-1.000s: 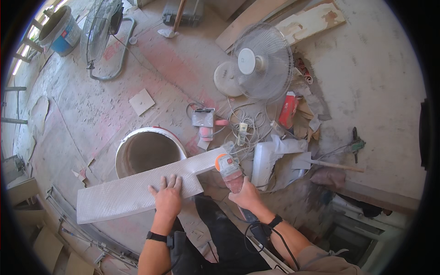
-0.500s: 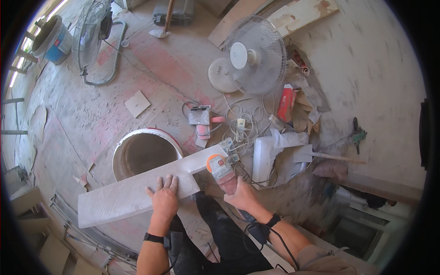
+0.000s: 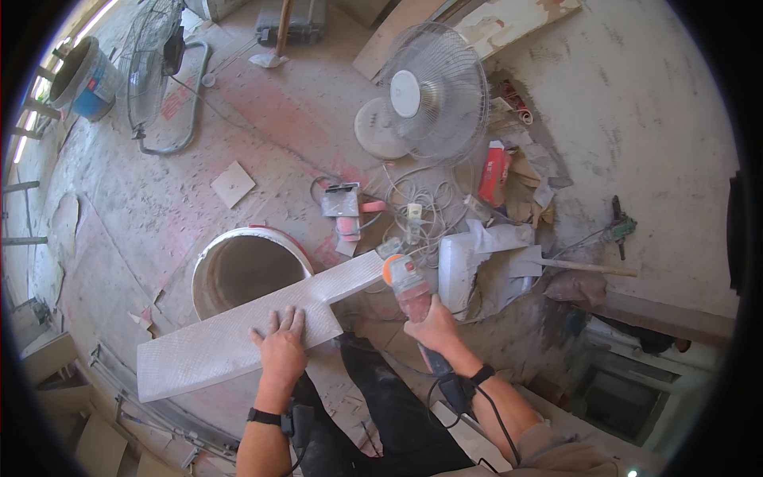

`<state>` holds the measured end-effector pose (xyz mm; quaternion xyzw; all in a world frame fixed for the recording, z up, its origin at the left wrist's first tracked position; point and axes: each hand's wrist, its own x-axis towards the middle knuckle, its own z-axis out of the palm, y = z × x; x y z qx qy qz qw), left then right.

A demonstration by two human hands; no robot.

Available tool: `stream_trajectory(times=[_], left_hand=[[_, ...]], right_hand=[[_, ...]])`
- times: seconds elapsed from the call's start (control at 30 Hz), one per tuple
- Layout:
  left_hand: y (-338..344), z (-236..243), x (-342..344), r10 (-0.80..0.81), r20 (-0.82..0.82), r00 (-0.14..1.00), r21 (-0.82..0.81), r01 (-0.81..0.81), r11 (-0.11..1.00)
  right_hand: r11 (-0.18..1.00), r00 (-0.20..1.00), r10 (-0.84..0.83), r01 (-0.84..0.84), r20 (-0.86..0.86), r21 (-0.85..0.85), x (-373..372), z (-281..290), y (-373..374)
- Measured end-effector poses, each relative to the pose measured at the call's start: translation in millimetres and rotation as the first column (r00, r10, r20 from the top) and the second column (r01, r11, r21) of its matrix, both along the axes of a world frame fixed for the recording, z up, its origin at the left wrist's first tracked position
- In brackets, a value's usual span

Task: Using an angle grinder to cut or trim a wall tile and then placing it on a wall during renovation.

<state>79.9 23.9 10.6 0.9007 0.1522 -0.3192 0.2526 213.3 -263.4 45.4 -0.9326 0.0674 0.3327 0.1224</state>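
Observation:
A long, pale, textured tile piece (image 3: 238,342) with a notch cut in its right part lies across the near rim of a round bucket (image 3: 208,274). My left hand (image 3: 282,346) rests flat on the tile with its fingers spread. In my right hand (image 3: 433,326) is a dusty angle grinder (image 3: 411,290) with an orange disc, gripped round its body. The disc is beside the tile's narrow right end; whether they touch I cannot tell. A black cord trails from the tool along my right forearm.
Tangled cables (image 3: 421,203) lie beyond the tile, near a pink-handled power tool (image 3: 343,208). A standing fan (image 3: 433,91) is farther off, with a metal floor fan (image 3: 151,79) at far left. A white torn box (image 3: 461,270) and a green drill-like tool (image 3: 620,228) are to the right.
My right hand has moved the grinder to the right, from over the tile's narrow end to its edge. My left hand stays flat on the tile.

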Motion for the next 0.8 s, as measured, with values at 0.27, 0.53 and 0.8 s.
stream_trajectory(times=[0.27, 0.53, 0.8], left_hand=[[14, 2, 7, -0.07, -0.026, 0.997, 0.034, 0.071, 0.997], [90, 1, 96, -0.057, 0.078, 0.995, -0.013, 0.058, 0.998], [112, -39, 131, -0.035, 0.169, 0.985, 0.182, 0.004, 0.983]], right_hand=[[0.912, 0.969, -0.245, 0.22, 0.029, 0.346, 13, 5, -52], [0.696, 0.885, -0.451, 0.429, -0.115, 0.575, -7, 49, -69], [0.74, 0.88, -0.46, 0.455, -0.121, 0.495, -15, 39, -32]])
